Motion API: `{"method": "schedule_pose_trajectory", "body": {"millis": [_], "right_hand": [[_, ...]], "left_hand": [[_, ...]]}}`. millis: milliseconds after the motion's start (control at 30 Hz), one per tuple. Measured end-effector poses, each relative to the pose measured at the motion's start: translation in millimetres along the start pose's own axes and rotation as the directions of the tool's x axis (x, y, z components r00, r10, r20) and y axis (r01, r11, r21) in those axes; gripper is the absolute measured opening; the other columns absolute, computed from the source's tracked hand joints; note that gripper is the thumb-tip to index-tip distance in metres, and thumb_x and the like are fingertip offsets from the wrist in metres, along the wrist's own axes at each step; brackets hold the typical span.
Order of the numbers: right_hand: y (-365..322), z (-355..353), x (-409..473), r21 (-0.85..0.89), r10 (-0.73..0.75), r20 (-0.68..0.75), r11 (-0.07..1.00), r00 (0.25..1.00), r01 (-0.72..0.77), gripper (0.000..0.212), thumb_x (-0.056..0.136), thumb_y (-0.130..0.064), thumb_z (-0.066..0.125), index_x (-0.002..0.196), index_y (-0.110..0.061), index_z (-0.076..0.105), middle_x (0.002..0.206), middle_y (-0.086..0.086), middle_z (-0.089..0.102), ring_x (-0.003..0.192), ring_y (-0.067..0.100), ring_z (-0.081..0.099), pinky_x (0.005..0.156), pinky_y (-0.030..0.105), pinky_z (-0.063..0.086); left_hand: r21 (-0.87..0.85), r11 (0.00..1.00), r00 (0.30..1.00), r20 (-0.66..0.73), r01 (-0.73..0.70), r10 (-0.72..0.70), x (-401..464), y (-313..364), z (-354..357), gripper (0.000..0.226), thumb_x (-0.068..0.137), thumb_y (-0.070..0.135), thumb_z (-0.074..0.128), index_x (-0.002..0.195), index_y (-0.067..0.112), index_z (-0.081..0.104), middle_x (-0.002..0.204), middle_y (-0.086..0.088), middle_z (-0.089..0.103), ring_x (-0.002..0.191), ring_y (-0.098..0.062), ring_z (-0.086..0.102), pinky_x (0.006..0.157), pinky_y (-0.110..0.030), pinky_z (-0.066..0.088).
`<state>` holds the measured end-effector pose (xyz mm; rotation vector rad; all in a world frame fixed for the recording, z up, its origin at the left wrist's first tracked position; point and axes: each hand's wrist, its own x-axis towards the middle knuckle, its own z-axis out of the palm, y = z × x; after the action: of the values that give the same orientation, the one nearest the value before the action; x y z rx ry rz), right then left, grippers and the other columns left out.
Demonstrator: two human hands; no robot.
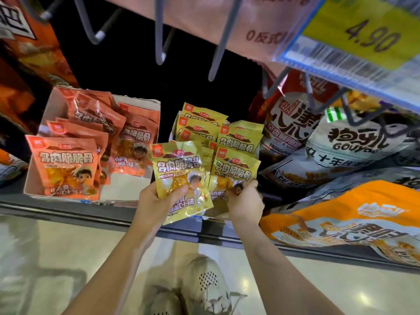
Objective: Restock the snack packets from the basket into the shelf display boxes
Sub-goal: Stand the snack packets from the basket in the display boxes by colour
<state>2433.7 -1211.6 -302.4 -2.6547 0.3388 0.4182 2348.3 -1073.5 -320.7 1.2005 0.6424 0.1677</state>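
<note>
A glossy pale floor (68,258) catches soft glare from overhead lights. A dark metal shelf edge (68,212) runs across, black shadow behind it. Grey wire hooks (159,30) hang above, beside a yellow price tag (363,26) reading 4.90.

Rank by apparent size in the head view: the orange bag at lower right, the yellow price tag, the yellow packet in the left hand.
1. Orange bag.
2. Yellow price tag, nearest the camera, so unsure.
3. Yellow packet.

Two display boxes (127,189), about six orange packets (66,164), roughly eight yellow packets (179,171), two hands (156,198).
</note>
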Motion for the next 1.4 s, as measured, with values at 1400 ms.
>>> {"method": "schedule_pose_trajectory", "body": {"millis": [1400], "right_hand": [[-0.9, -37.0, -33.0, 0.699, -0.407, 0.343, 0.713, 0.847, 0.06, 0.038, 0.079, -0.019, 0.074, 0.112, -0.018, 0.055, 0.111, 0.015, 0.066, 0.105, 0.028, 0.064, 0.09, 0.042, 0.054]], "left_hand": [[0.002, 0.998, 0.979, 0.198, -0.056, 0.055, -32.3, 33.5, 18.6, 0.027, 0.088, 0.002, 0.059, 0.112, 0.011, 0.066, 0.104, -0.001, 0.073, 0.097, -0.012, 0.068, 0.074, -0.02, 0.054]]}}
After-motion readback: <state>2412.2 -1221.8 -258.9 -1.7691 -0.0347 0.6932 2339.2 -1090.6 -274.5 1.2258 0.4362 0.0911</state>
